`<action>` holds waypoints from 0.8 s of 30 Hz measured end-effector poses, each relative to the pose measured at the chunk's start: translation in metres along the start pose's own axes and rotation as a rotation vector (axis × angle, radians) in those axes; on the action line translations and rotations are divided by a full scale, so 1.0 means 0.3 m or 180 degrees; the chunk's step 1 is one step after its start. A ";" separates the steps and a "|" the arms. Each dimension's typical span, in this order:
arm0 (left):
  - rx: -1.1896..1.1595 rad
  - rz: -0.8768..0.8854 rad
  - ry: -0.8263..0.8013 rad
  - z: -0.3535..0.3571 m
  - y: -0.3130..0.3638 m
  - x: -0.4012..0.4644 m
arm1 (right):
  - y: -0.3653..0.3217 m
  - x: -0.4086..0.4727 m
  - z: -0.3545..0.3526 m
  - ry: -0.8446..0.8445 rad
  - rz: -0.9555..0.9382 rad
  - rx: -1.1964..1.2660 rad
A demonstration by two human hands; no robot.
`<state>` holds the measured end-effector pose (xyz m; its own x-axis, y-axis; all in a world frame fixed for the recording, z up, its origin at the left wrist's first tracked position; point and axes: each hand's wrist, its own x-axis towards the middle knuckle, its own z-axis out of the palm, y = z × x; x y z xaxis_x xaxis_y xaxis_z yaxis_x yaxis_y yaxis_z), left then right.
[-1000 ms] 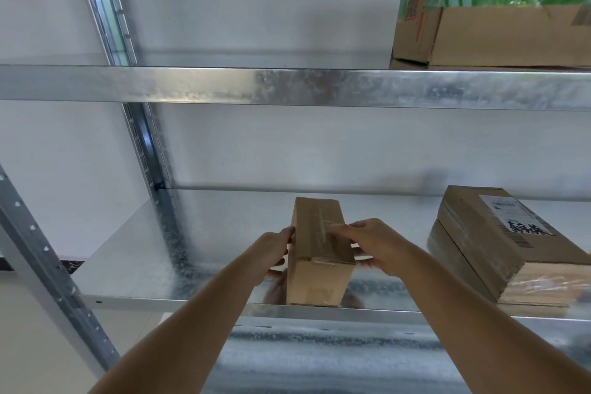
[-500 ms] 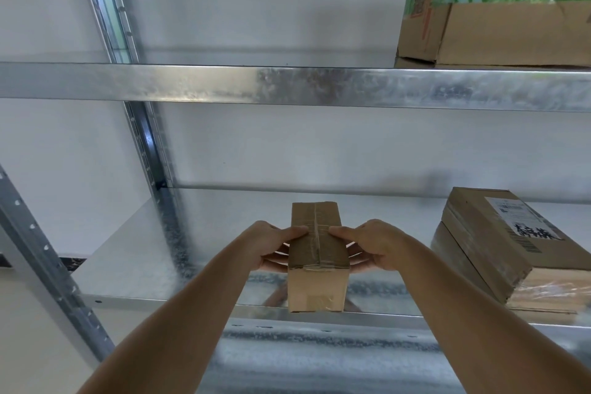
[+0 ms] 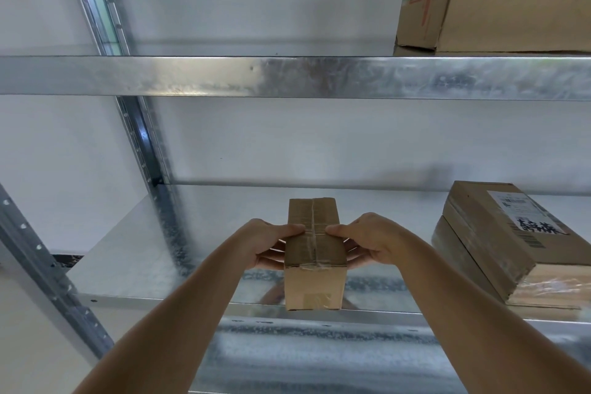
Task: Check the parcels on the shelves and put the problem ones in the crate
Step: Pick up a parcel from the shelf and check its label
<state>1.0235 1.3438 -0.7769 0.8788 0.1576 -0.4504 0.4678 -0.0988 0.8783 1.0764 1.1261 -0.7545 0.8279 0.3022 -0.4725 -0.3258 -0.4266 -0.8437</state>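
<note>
A small brown cardboard parcel (image 3: 315, 281), taped along its top seam, sits at the front edge of the middle metal shelf (image 3: 134, 253). My left hand (image 3: 268, 245) grips its left side with the thumb on top and fingers underneath. My right hand (image 3: 367, 243) grips the right side the same way. The parcel lies straight, its short end facing me. The crate is not in view.
Two flat stacked parcels (image 3: 518, 253), the upper one with a white label, lie at the right of the same shelf. A large box with green tape (image 3: 499, 3) stands on the upper shelf (image 3: 287, 77). Metal uprights (image 3: 140, 137) run along the left side.
The parcel was tipped on its side; both hands have turned it so the taped top faces up and drawn it slightly toward the shelf's front edge.
</note>
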 end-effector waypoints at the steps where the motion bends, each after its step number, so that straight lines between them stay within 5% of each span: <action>1: -0.0001 0.0003 -0.0001 0.000 0.000 0.001 | -0.002 -0.001 -0.001 -0.0010 0.0008 -0.0008; 24: -0.0173 0.0331 0.0293 0.051 -0.048 -0.053 | 0.111 0.015 0.026 0.0206 -0.0283 0.0533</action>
<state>1.0042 1.3278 -0.7849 0.9087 0.2391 -0.3422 0.3669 -0.0664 0.9279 1.0657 1.1199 -0.7867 0.8828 0.2745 -0.3813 -0.3170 -0.2511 -0.9146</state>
